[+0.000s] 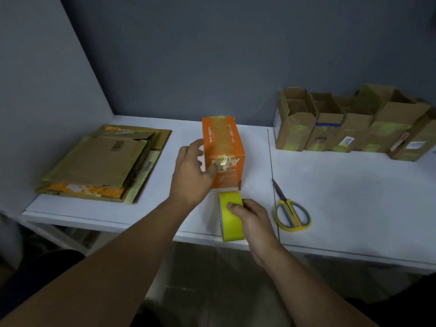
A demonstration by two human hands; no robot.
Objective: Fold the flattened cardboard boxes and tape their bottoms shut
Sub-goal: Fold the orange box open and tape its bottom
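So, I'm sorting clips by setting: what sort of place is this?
Likely a small packing workstation: a stack of flattened boxes, a row of folded boxes, plus a tape roll and scissors on a white table.

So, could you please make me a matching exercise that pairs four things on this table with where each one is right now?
Things:
1. orange box
2. yellow tape roll
3. scissors
4. stack of flattened boxes

Places:
A. lying untouched on the table, right of the tape
B. at the table's left end
C. held by the left hand
D. gripped by the right hand

Pairs: 1-C, 2-D, 3-A, 4-B.
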